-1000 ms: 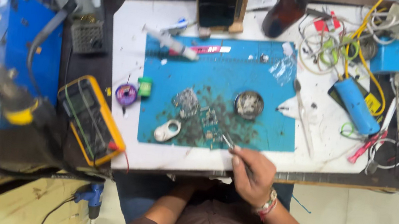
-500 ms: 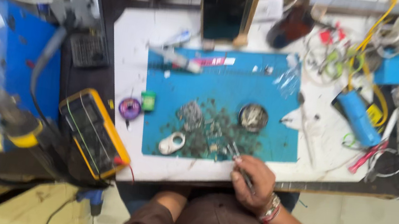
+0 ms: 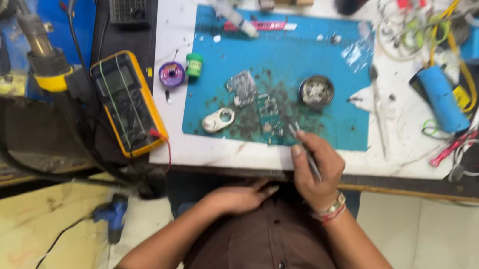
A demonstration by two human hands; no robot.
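My right hand (image 3: 315, 170) grips thin metal tweezers (image 3: 304, 149) at the near edge of the blue work mat (image 3: 284, 55). The tweezer tips touch a small circuit board (image 3: 271, 113) amid dark debris on the mat. A silvery metal shield piece (image 3: 241, 86) lies just left of it, and a white plastic part with a ring (image 3: 217, 120) sits at the mat's near left corner. A round metal tin (image 3: 316, 91) holding small parts stands beyond the tips. My left hand (image 3: 241, 198) rests below the table edge on my lap, fingers loosely extended, holding nothing.
A yellow multimeter (image 3: 128, 101) lies left of the mat, beside a purple solder spool (image 3: 172, 74) and a green roll (image 3: 193, 64). A hot-air handle (image 3: 44, 55) and black hoses sit far left. A blue cylinder (image 3: 439, 98), red cutters (image 3: 453, 147) and tangled wires crowd the right.
The view has drawn closer to the bench and shifted slightly. My right hand stays at the mat's near edge with the tweezers on the small board.
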